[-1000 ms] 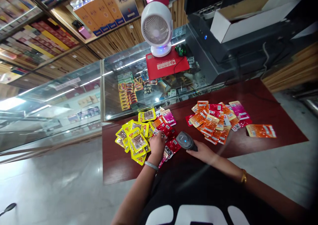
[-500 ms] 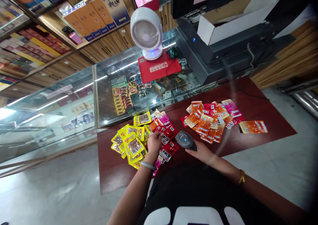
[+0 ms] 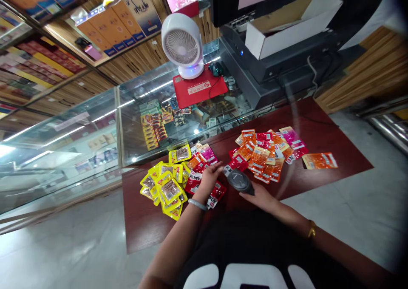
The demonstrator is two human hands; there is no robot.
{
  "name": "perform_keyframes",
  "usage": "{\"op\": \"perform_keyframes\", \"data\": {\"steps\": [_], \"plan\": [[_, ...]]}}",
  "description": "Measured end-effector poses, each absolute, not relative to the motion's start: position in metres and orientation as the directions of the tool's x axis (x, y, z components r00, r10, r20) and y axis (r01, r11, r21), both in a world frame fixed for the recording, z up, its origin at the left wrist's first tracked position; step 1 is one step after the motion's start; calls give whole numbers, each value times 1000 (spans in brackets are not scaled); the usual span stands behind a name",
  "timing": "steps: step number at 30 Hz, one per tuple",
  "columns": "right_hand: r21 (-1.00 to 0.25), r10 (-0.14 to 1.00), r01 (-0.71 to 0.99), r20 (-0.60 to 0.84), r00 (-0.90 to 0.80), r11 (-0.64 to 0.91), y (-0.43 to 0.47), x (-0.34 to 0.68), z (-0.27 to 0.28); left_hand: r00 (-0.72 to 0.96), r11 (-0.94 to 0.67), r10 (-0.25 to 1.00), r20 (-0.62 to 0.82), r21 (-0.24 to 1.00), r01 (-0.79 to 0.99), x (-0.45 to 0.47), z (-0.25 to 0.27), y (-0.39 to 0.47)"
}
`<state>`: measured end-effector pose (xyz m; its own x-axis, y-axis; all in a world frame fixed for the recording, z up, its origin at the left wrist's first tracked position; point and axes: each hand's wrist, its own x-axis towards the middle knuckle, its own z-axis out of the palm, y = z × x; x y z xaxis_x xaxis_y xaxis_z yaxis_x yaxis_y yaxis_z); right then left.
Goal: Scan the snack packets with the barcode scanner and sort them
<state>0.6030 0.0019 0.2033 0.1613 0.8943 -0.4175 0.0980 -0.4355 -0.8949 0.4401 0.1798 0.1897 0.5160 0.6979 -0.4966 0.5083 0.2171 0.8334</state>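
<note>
Red packet first: I have its near corner pinched in the fingertips of the left hand, sticking out to the right, above the worktop. Right hand is wrapped round the grip of a dark grey scanner, head aimed at the packet and overlapping it from my view; can't tell if they touch. Below the left wrist, loose red-and-white packets, part hidden by the arm. Yellow packets heaped left of that. Right of the scanner, a mixed heap, mostly orange; one orange packet lies apart, further right. Behind, I get a glass case with a white fan standing on a red mat.
</note>
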Motion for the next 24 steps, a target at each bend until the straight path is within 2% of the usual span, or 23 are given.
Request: {"op": "perform_keyframes", "data": {"steps": [2, 3, 5, 7, 8, 10, 16, 24], "plan": [[-889, 891, 110, -427, 154, -445, -1, 601, 200, 504, 115, 721, -475, 800, 589, 435, 190, 180], [-888, 892, 115, -428, 147, -445, -2, 601, 198, 471, 18, 755, -456, 733, 681, 430, 191, 180], [-890, 896, 123, -423, 136, -439, -3, 600, 195, 390, -170, 833, -393, 490, 855, 414, 195, 180], [-892, 900, 133, -416, 132, -432, -3, 599, 193, 323, -253, 888, -329, 237, 938, 400, 199, 180], [-892, 901, 138, -415, 128, -430, -2, 598, 193, 301, -266, 902, -310, 151, 952, 394, 200, 180], [-891, 902, 146, -418, 114, -431, -1, 597, 194, 286, -282, 910, -300, 58, 958, 388, 200, 181], [-883, 899, 168, -428, 93, -438, 4, 594, 200, 331, -350, 887, -321, -3, 937, 393, 195, 186], [-890, 905, 168, -409, 114, -424, 5, 595, 200, 374, -384, 826, -421, 65, 921, 399, 207, 202]]}}
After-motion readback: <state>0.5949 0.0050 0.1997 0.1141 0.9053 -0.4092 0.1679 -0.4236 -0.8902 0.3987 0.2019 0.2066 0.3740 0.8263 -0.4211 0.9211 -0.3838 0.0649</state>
